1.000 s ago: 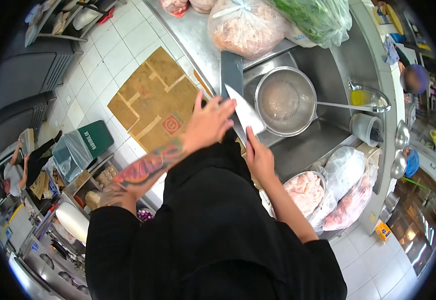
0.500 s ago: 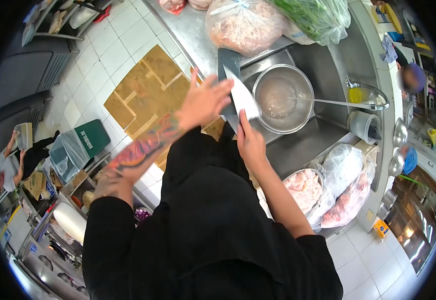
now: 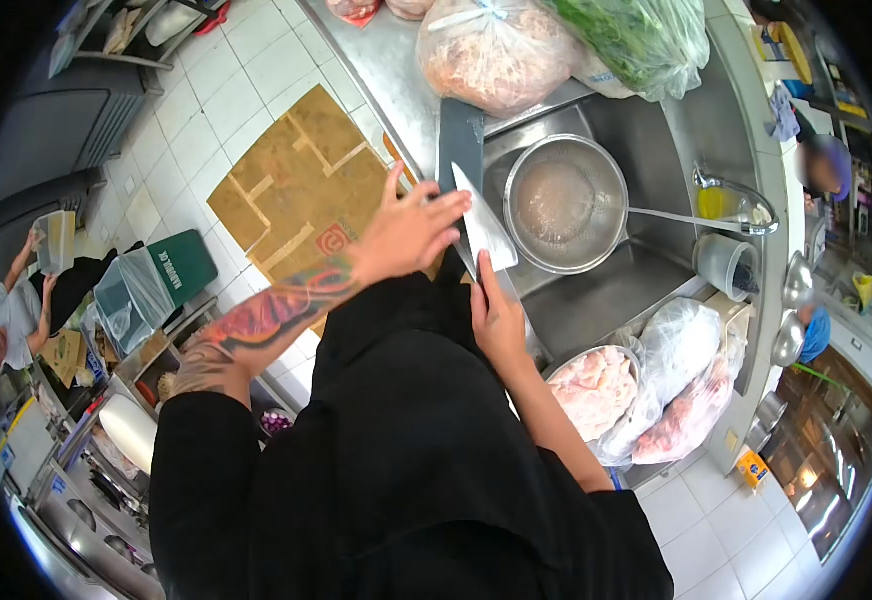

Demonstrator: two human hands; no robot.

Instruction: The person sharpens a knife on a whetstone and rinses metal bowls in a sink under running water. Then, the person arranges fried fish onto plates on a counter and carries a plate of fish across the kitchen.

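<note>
My right hand point(image 3: 497, 318) grips the handle of a broad cleaver point(image 3: 486, 232), its blade lying flat on a dark sharpening stone point(image 3: 460, 145) at the sink's left edge. Fingers of my left hand point(image 3: 412, 230) are spread and press down on the flat of the blade. Just right of the blade, a round metal bowl of cloudy water point(image 3: 567, 203) sits in the steel sink point(image 3: 606, 290), with a thin stream running into it from the faucet point(image 3: 736, 205).
Bags of raw meat point(image 3: 491, 50) and greens point(image 3: 636, 35) lie on the counter beyond the stone. A bowl of raw meat point(image 3: 590, 385) and bagged meat point(image 3: 691, 395) sit at the sink's near right. Flattened cardboard point(image 3: 301, 195) covers the floor at left. Another person point(image 3: 16, 310) works far left.
The cleaver slid up along the stone and has come back toward me, both hands moving with it. My view shifted slightly.
</note>
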